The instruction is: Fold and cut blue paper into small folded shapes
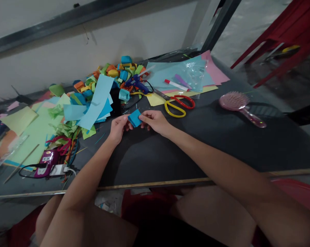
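Between my two hands is a small folded piece of blue paper [135, 118], held above the dark table. My left hand [118, 128] pinches its left side, thumb on top. On the right side, my right hand [155, 121] grips it between thumb and fingers. Just behind lie light blue paper strips [97, 101] and a small light blue folded paper piece [124, 94]. Scissors [179, 103] with one red and one yellow handle rest beyond my right hand. A blue glue gun [137, 84] lies farther back.
Many folded colored paper pieces [111, 72] are heaped against the wall. Colored sheets [175, 72] and a red-capped marker [176, 84] lie at the back right. A pink hairbrush [241, 106] sits to the right. Front left are a purple device [47, 163] and a white plug [59, 169] with cables.
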Available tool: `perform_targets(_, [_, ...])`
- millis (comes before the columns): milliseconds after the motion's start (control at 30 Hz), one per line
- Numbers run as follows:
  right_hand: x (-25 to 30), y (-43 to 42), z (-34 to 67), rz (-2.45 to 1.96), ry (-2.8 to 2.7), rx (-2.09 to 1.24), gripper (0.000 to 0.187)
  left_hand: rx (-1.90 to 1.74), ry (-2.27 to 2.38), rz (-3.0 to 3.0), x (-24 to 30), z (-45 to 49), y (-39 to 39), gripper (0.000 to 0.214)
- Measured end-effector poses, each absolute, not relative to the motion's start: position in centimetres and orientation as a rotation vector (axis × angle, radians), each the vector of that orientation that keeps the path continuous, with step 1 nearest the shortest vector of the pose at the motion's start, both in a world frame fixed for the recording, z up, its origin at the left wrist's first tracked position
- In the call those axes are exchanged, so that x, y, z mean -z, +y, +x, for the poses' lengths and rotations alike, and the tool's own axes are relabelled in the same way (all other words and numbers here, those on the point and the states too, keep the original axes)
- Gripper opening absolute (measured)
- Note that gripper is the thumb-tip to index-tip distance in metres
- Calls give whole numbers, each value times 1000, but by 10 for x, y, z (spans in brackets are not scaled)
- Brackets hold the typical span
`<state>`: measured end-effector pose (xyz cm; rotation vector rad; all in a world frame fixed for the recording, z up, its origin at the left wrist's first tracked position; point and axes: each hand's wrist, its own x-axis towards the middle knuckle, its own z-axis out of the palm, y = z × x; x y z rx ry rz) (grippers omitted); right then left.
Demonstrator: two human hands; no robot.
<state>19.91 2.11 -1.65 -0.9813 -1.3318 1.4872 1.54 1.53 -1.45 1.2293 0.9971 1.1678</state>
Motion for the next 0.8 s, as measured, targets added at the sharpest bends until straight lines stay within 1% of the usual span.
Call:
perform_targets(100, [24,23,197,-974,-1300,-1363,38,-1204,1094,1339,15,16,15,44])
perform_targets(200, [27,23,197,-957,-1346,-1316,38,-1220,1203,1422,15,15,15,32])
perform_targets(333, [27,22,199,-982,-1410,-1301,35,-1223,1274,1584,12,13,13,32])
perform_targets(533, [28,20,199,-1020,-1494,-1282,34,-1232,1356,1770,7,15,8,24])
perform_targets(800, [26,18,199,-1047,-1491,-1255,34,-1212,1398,1847,9,16,7,22])
